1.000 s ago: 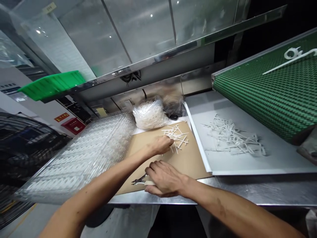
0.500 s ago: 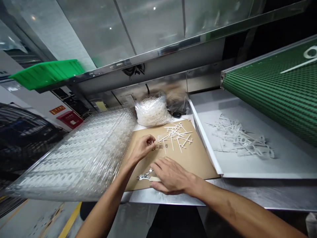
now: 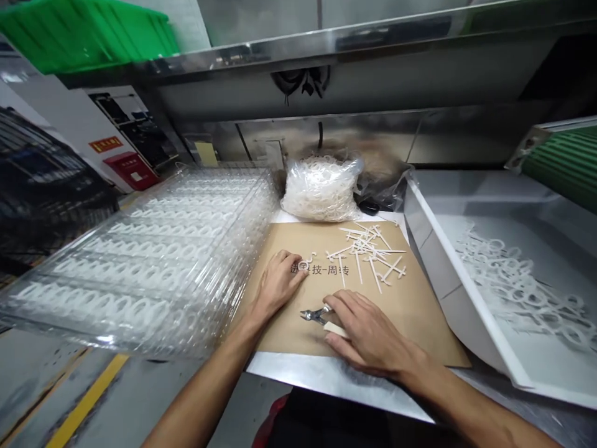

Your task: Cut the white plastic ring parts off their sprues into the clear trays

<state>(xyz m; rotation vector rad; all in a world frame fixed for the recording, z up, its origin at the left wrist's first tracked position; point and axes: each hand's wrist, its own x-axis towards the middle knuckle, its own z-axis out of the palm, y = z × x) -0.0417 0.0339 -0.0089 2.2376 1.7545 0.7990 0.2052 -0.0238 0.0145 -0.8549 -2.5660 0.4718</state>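
My left hand (image 3: 280, 281) rests over the cardboard sheet (image 3: 289, 336), fingers bent and closed at the tips on a small white plastic ring with a hook (image 3: 304, 264). Below and to the right, my right hand (image 3: 366, 330) grips a pair of side cutters (image 3: 318, 316) with pale handles, the jaws pointing left. The cutters are apart from the ring. Beyond both hands, several thin white plastic sprues (image 3: 368, 249) lie in a loose heap on the cardboard.
Stacked clear trays (image 3: 196, 292) with rows of white rings stand at left. A clear bag of white parts (image 3: 321, 190) sits at the back. To the right, a white bin (image 3: 466, 292) holds ringed pieces (image 3: 527, 286) beside a green conveyor (image 3: 569, 158). A green crate (image 3: 88, 37) is at upper left.
My view has turned left and down. The hooked ring now shows clearly at my left fingertips, lower against the cardboard. My right hand still holds the side cutters.
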